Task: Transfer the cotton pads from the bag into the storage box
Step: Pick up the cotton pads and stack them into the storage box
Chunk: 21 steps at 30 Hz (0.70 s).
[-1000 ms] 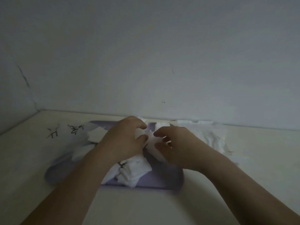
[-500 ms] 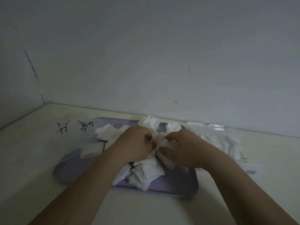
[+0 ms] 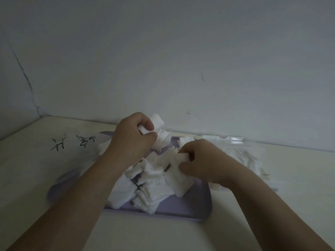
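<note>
place: plain indoor room, kind unclear | signs: bare white wall [image 3: 181,51], cracked corner [image 3: 27,82], cream tabletop [image 3: 27,174], pen scribbles [image 3: 72,144]

Counter [image 3: 163,236]: cream, running into the wall corner.
Middle: lavender tray [image 3: 181,212], heaped with cotton pads [image 3: 154,187].
Right: clear plastic pack of pads [image 3: 244,156], just beside the tray.
Left: black scribbles [image 3: 72,143].

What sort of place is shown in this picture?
Probably a dim corner of a plain room, perhaps at home; I cannot be sure. A pale tabletop meets a bare, cracked wall, and a lilac tray holds loose cotton pads.
</note>
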### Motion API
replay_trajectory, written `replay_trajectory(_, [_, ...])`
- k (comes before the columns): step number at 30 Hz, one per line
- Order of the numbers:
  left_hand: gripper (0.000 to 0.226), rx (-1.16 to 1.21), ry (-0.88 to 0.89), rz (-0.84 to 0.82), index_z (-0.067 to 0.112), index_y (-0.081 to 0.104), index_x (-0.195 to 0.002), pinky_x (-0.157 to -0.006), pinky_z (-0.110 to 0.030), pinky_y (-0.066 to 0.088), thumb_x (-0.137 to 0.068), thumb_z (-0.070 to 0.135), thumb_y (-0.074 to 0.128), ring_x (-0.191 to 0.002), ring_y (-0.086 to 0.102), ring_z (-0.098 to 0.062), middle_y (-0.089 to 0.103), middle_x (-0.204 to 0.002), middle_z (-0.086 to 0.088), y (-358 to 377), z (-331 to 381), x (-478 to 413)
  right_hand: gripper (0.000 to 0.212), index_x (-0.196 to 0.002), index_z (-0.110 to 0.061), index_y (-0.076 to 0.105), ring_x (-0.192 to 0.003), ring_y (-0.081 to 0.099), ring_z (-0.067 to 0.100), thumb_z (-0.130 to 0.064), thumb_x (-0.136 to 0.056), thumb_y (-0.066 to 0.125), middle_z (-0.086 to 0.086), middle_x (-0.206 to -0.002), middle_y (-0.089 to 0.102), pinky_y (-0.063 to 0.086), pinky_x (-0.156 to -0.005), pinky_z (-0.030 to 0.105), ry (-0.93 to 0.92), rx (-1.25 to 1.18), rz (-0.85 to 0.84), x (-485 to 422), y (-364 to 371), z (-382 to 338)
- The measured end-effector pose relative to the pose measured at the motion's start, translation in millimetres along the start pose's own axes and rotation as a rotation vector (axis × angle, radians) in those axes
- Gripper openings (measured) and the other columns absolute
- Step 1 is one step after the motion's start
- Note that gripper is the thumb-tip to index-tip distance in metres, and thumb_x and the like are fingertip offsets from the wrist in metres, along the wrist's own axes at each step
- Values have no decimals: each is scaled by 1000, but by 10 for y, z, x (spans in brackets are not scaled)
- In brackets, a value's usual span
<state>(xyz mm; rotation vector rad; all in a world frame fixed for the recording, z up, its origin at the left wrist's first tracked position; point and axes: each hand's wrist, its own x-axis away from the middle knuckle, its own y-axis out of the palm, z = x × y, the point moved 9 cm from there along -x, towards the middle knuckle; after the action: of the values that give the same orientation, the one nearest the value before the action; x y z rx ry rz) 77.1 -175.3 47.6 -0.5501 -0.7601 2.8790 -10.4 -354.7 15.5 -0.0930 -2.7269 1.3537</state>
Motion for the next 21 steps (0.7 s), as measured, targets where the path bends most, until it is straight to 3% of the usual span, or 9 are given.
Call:
replay_trajectory(2, [25,129,0,-15,24,64,-87,-57,-19,48,-81,12,84,-65,60,-12,71,-89,-4,-35,62,6,8,-85,-13,75,-64,65,15,-10,-82,68,5,-76,75,56,-60,35,3,-216,167,12,-266,50])
replay_trajectory(5, [11,343,-63,-105,17,74,-89,-69,-35,57,-90,26,80,-69,69,-18,76,-84,-9,37,115,41,3,-89,-7,73,-72,73,21,-8,-86,73,12,-81,76,64,-70,42,51,-546,282,45,-465,163])
replay_trajectory(7, [19,376,-67,-124,10,75,-84,-60,-26,53,-96,24,72,-58,65,-12,74,-70,-6,72,159,74,14,-95,3,69,-79,74,28,-7,-88,76,22,-86,74,64,-77,50,97,-706,282,38,-452,233])
replay_trajectory(9, [15,374,-56,-122,6,72,-84,-49,-14,45,-95,16,72,-47,58,-4,71,-62,-1,98,202,109,14,-94,5,66,-81,73,30,-6,-90,75,19,-85,73,63,-80,51,106,-801,270,17,-424,252])
replay_trajectory(12, [16,478,-107,-146,8,65,-89,-47,-15,43,-87,3,79,-45,56,-5,71,-67,-4,159,154,107,7,-96,-2,65,-82,72,29,-5,-94,71,15,-90,74,63,-72,41,107,-969,245,0,-378,256])
replay_trajectory(15, [30,584,-124,-234,16,64,-100,-49,-22,46,-83,-4,79,-52,55,-12,69,-73,-6,242,161,107,18,-107,4,64,-79,74,29,-5,-95,72,20,-96,73,61,-68,36,94,-1074,245,-12,-334,245])
replay_trajectory(18, [50,650,-139,-363,23,68,-119,-64,-25,56,-81,-8,78,-72,69,-13,79,-90,-5,377,216,168,18,-110,4,67,-80,78,29,-4,-94,73,22,-97,76,62,-69,37,78,-1133,252,-32,-275,225])
replay_trajectory(21, [42,587,-125,-410,21,74,-114,-73,-32,56,-80,-2,80,-88,71,-20,78,-101,-8,442,158,183,21,-109,6,69,-85,78,33,-4,-92,75,27,-99,76,63,-73,40,55,-1159,215,-49,-204,183])
